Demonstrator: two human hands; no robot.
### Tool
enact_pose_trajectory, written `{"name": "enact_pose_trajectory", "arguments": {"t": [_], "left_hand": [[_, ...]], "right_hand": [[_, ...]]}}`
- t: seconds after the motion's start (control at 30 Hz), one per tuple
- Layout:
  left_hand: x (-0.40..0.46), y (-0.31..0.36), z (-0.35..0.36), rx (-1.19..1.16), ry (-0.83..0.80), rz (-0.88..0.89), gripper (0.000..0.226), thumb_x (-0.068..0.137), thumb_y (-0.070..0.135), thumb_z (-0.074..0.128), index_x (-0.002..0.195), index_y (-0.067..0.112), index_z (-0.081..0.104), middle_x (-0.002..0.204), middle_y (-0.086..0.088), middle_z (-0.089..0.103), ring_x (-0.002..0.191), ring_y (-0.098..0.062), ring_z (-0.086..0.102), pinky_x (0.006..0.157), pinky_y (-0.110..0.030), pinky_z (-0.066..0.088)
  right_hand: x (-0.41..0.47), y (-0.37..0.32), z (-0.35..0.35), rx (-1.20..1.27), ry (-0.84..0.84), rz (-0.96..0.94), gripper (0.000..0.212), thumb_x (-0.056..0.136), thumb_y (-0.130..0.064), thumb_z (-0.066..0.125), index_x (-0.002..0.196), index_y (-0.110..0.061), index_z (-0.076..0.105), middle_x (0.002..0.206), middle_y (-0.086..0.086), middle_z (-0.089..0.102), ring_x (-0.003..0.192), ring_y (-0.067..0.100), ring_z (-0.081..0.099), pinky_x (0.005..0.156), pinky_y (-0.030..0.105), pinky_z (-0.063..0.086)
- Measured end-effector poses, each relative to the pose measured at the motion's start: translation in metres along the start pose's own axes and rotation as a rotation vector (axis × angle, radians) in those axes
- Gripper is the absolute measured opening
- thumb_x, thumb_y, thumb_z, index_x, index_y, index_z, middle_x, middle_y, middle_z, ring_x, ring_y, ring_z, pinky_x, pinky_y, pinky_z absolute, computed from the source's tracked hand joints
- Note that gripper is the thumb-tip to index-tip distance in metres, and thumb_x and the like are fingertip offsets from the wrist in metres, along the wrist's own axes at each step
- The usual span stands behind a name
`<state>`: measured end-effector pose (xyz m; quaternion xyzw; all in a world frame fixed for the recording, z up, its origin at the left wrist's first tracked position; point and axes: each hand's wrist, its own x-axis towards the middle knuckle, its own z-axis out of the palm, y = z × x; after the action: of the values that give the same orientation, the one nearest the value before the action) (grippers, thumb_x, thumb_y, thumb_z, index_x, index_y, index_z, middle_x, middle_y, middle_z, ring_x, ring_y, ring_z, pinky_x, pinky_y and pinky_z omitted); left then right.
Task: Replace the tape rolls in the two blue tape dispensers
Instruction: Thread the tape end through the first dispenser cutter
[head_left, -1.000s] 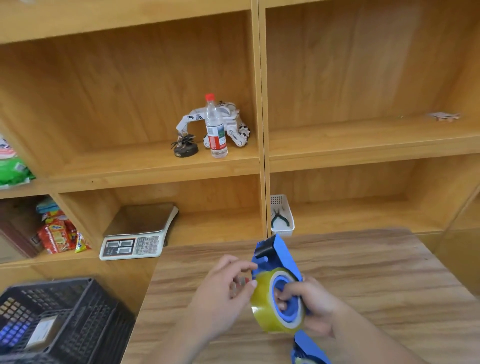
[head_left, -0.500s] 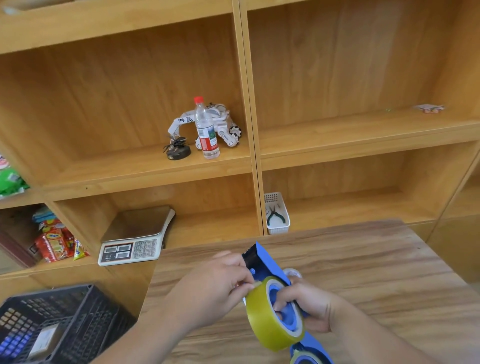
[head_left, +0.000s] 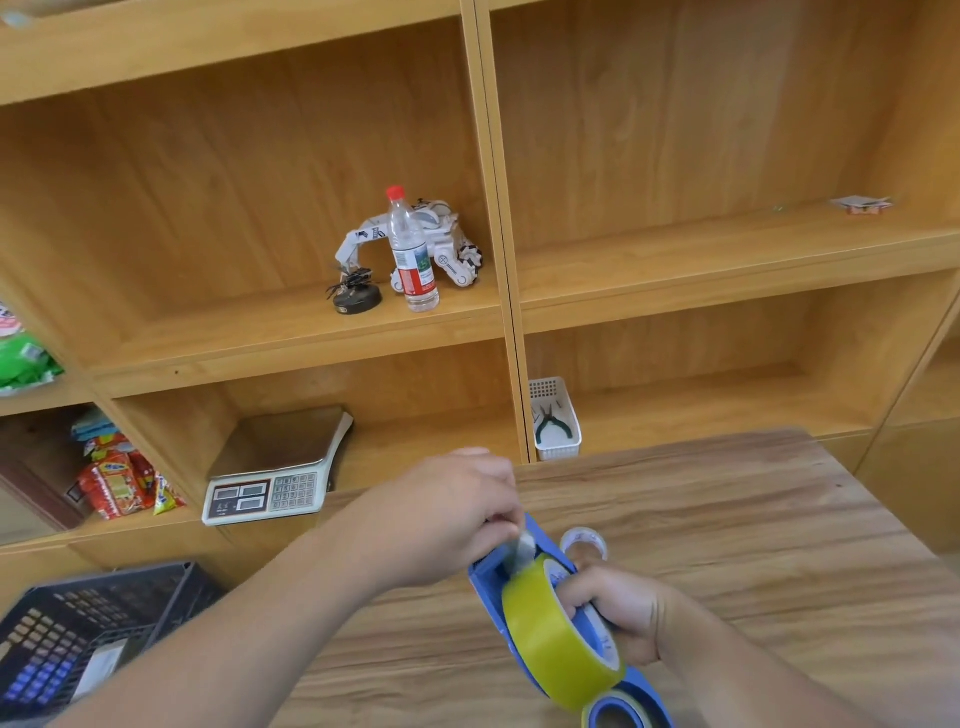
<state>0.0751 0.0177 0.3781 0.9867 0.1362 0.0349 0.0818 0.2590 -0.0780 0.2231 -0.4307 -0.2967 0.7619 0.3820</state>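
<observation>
A wooden counter (head_left: 727, 519) fills the lower right, with shelves (head_left: 311, 332) behind its far edge. Over the counter's near edge, the right hand (head_left: 618, 608) grips a blue tape dispenser (head_left: 491, 577), fingers hooked through the core of the yellow tape roll (head_left: 556, 639) mounted on it. The left hand (head_left: 441, 514) pinches the roll's loose clear end (head_left: 524, 545) just above the dispenser. A second blue dispenser (head_left: 623, 712) lies at the near edge, below the first. An empty clear tape core (head_left: 584, 540) rests on the counter just beyond the right hand.
</observation>
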Motion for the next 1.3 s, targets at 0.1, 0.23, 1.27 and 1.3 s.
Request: {"name": "enact_pose_trajectory", "arguments": {"t": [0.1, 0.23, 1.27, 1.3], "left_hand": [[0.018, 0.001, -0.006, 0.068, -0.069, 0.099, 0.019, 0.102, 0.029, 0.059, 0.102, 0.02, 0.076, 0.098, 0.01, 0.059, 0.091, -0.005, 0.042, 0.082, -0.018, 0.033], [0.034, -0.001, -0.013, 0.104, -0.09, 0.204, 0.018, 0.101, 0.029, 0.063, 0.104, 0.018, 0.077, 0.103, 0.005, 0.067, 0.091, -0.008, 0.045, 0.079, -0.014, 0.025], [0.015, -0.053, -0.032, -0.146, -0.03, -0.299, 0.013, 0.094, 0.038, 0.072, 0.088, 0.03, 0.079, 0.091, 0.015, 0.069, 0.084, 0.001, 0.061, 0.068, -0.015, 0.045], [0.014, -0.056, -0.033, -0.156, -0.03, -0.308, 0.012, 0.094, 0.038, 0.072, 0.087, 0.031, 0.079, 0.091, 0.016, 0.069, 0.084, 0.001, 0.061, 0.068, -0.015, 0.045]], "right_hand": [[0.0, 0.002, 0.006, 0.024, -0.012, 0.0, 0.023, 0.067, 0.004, 0.052, 0.072, -0.001, 0.074, 0.066, 0.01, 0.067, 0.062, 0.023, 0.067, 0.061, 0.029, 0.052], [0.0, 0.003, 0.012, 0.041, -0.009, -0.007, 0.034, 0.068, 0.005, 0.053, 0.099, 0.011, 0.068, 0.073, 0.014, 0.067, 0.064, 0.026, 0.067, 0.061, 0.031, 0.053], [0.003, -0.004, 0.004, 0.068, 0.063, -0.1, 0.038, 0.064, 0.006, 0.062, 0.102, 0.005, 0.059, 0.103, 0.027, 0.049, 0.096, 0.039, 0.043, 0.08, 0.041, 0.042], [0.002, -0.005, 0.006, 0.054, 0.052, -0.098, 0.036, 0.064, 0.006, 0.061, 0.1, 0.006, 0.06, 0.099, 0.025, 0.051, 0.091, 0.037, 0.046, 0.074, 0.038, 0.044]]}}
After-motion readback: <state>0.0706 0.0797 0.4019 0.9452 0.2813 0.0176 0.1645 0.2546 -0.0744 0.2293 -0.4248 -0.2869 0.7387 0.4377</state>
